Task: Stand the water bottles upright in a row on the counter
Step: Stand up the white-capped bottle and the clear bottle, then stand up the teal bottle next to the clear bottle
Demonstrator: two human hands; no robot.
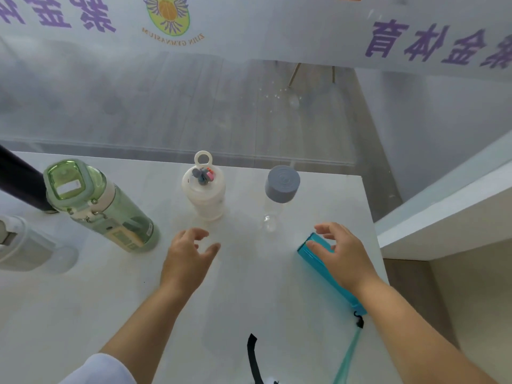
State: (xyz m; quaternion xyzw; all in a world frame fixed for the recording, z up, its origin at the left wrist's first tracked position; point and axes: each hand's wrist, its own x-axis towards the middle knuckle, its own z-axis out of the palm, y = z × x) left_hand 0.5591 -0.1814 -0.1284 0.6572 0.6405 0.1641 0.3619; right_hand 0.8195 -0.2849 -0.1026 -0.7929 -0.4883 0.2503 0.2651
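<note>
Green bottle [102, 206] stands upright at counter [110, 300] left; white loop-lid bottle [204, 187] upright at centre-back. Left hand [188, 259] hovers just in front of it, fingers [194, 234] curled half open, holding nothing. Clear bottle w/ grey cap [281, 187] upright, right of centre. Teal bottle [324, 261] lies flat nr right edge, long axis running far-left to near-right. Right hand [343, 259] rests on top, fingers [318, 246] spread over far end, not closed round it.

counter [249, 286]: three bottles in row [203, 187] | fourth bottle [327, 270] lying right, nearer
</note>
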